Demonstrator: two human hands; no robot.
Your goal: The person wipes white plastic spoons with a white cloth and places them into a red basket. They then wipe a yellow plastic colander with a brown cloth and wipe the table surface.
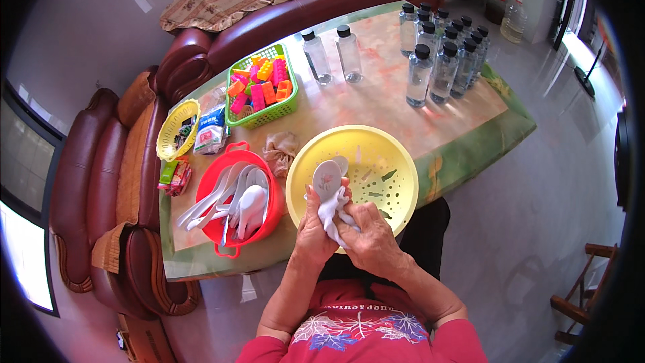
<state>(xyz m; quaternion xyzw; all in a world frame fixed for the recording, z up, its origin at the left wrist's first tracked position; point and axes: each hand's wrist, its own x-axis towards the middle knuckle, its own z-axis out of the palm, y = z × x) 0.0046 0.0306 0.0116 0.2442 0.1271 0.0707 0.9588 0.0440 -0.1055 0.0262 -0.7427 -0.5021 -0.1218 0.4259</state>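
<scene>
Fingers: left hand (314, 234) curled snugly around a white spoon (326, 180); right hand (373, 238) bunching a white cloth (332, 216) against it.
Spoon: bowl end pointing away, above the yellow basin (386, 149).
Cloth: wiping, by the look of it; next move calls for steady grip, cloth reaching the handle.
Red basin (274, 210): more spoons (251, 203), heaped.

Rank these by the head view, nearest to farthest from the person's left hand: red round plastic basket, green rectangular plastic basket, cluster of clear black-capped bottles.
1. Red round plastic basket: just left of the left hand.
2. Green rectangular plastic basket: farther up the table, leftward.
3. Cluster of clear black-capped bottles: far side, rightward.
</scene>
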